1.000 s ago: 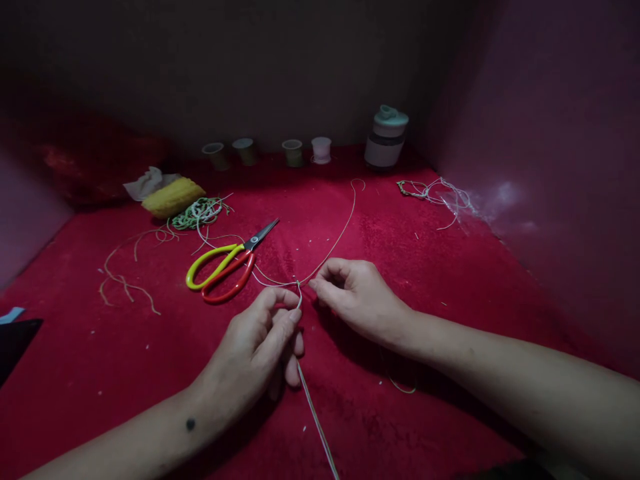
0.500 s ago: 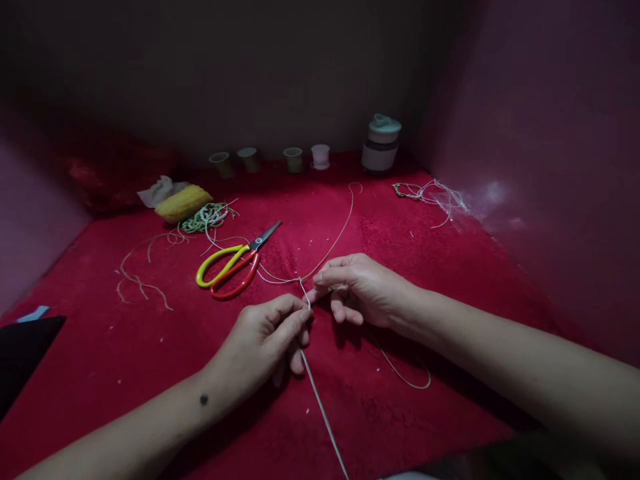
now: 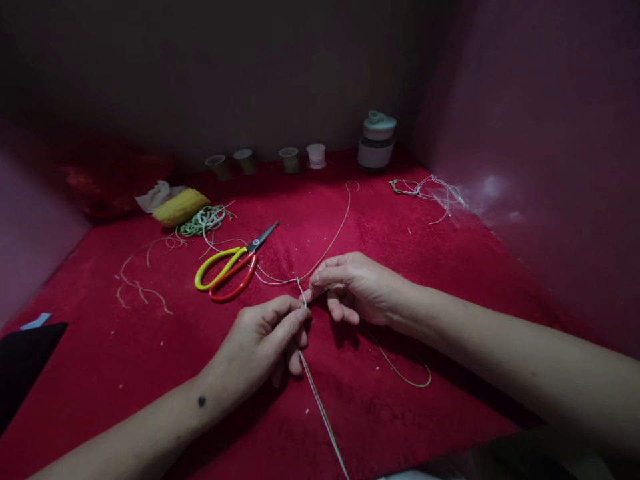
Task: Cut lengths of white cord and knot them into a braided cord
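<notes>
Pale thin cords (image 3: pixel 323 407) run from the table's near edge up into my left hand (image 3: pixel 273 337), whose thumb and index finger pinch them. Above that pinch they rise to a small crossing where a thin cord (image 3: pixel 336 238) curves away to the far side. Close by on the right, my right hand (image 3: pixel 353 287) has its thumb and index finger pressed together near the left fingertips, the other fingers curled. A loose loop of thin olive cord (image 3: pixel 413 385) trails out below it, so the hand seems closed on this cord; the pinch point itself is partly hidden.
Scissors with yellow and red handles (image 3: pixel 233 272) lie left of the cords. Beyond are a yellow bundle (image 3: pixel 181 207), tangled green-white cord (image 3: pixel 203 221), several thread spools (image 3: pixel 289 161), a lidded jar (image 3: pixel 377 143) and another cord tangle (image 3: pixel 430 190). Walls enclose the red cloth (image 3: pixel 165 373).
The whole view has shifted slightly. Both hands keep nearly the same pose, and the cords below my left hand show as slightly more separate strands.
</notes>
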